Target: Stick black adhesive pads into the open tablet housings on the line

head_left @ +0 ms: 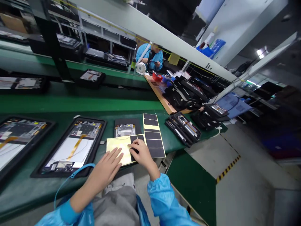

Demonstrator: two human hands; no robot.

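My left hand (107, 164) lies flat with fingers stretched over a glossy yellow backing sheet (117, 143) at the front edge of the bench. My right hand (142, 153) is closed in a pinch at the edge of a black sticker (134, 138) on that sheet. Its fingertips partly hide the sticker. A second sheet of black stickers (154, 139), with a bare yellow band, lies just right of it. Behind the yellow sheet, a small opened device (125, 130) with exposed circuitry sits in a black holder, its lower part covered.
Opened tablets (77, 142) in black trays stand along the green bench (23, 196) to the left. More devices in a black tray (183, 128) are at the right. A blue coiled cord (77, 171) crosses the bench edge. Across the bench, a person in blue (158, 59) sits near a white fan (141, 68).
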